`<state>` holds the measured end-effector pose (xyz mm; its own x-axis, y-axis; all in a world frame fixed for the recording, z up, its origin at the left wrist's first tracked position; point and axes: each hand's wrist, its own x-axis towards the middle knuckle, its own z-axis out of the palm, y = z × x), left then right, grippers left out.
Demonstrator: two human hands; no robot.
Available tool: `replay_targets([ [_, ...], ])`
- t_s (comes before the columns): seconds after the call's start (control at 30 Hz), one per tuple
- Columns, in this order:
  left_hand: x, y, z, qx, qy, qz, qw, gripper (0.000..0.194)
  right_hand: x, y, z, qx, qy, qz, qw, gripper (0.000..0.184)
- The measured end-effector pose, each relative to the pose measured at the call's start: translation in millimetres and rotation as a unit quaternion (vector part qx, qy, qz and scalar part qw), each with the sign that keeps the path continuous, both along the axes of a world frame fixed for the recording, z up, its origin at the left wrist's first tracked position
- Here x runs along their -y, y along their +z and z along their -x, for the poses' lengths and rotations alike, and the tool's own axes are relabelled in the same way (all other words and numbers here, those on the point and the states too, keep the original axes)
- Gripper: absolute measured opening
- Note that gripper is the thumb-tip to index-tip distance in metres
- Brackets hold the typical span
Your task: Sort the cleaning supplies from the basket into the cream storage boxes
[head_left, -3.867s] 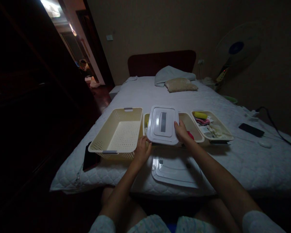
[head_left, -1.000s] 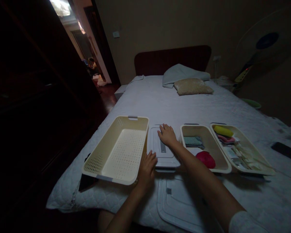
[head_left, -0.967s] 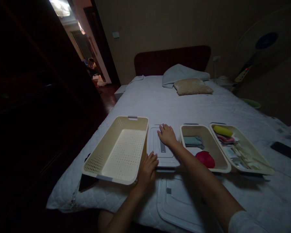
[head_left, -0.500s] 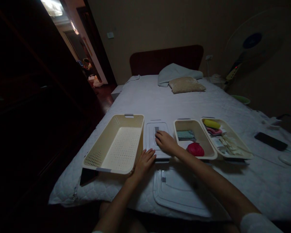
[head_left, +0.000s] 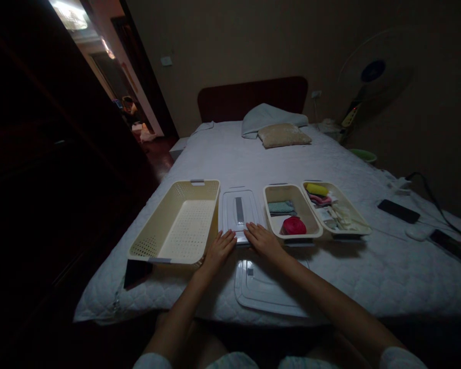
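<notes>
A small storage box with a clear, pale lid (head_left: 249,205) stands in the middle of the row, a grey strip along its top. My left hand (head_left: 219,250) rests with fingers stretched out at the lid's near left corner, beside the cream perforated basket (head_left: 169,260). On the lid's near edge lie the outstretched fingers of my right hand (head_left: 264,242). Just right of it, an open cream bin (head_left: 267,205) holds a folded green cloth (head_left: 282,207) and a red rolled cloth (head_left: 294,225). A second large lid (head_left: 267,294) lies flat on the bed below my hands.
Another open bin (head_left: 353,210) holds a yellow roll (head_left: 316,189), pink cloth and pale items. Further right lie a black phone (head_left: 398,210) and cables. A beige pillow (head_left: 284,135) is near the headboard (head_left: 253,97). A fan (head_left: 372,70) stands at the right.
My right hand has slid back from the lid's middle to its near edge, uncovering the grey strip. My left hand stays at the near left corner. The view has shifted slightly.
</notes>
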<state>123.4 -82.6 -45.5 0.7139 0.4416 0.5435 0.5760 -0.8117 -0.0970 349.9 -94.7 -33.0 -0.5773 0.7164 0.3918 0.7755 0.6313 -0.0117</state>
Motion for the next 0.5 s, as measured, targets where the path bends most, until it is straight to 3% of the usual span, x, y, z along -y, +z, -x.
replay_targets([
  [0.13, 0, -2.4, 0, 0.000, 0.001, -0.010, 1.000, 0.034, 0, -7.5, -5, -0.013, 0.018, -0.037, 0.999, 0.043],
  [0.37, 0, -5.7, -1, 0.004, -0.005, -0.069, 0.998, 0.036, 6, -3.0, -11, -0.053, 0.038, -0.036, 0.997, 0.045],
  [0.5, 3, -3.0, -1, 0.008, 0.007, -0.038, 0.999, 0.034, 7, -0.8, -10, -0.073, 0.043, -0.021, 0.996, 0.042],
])
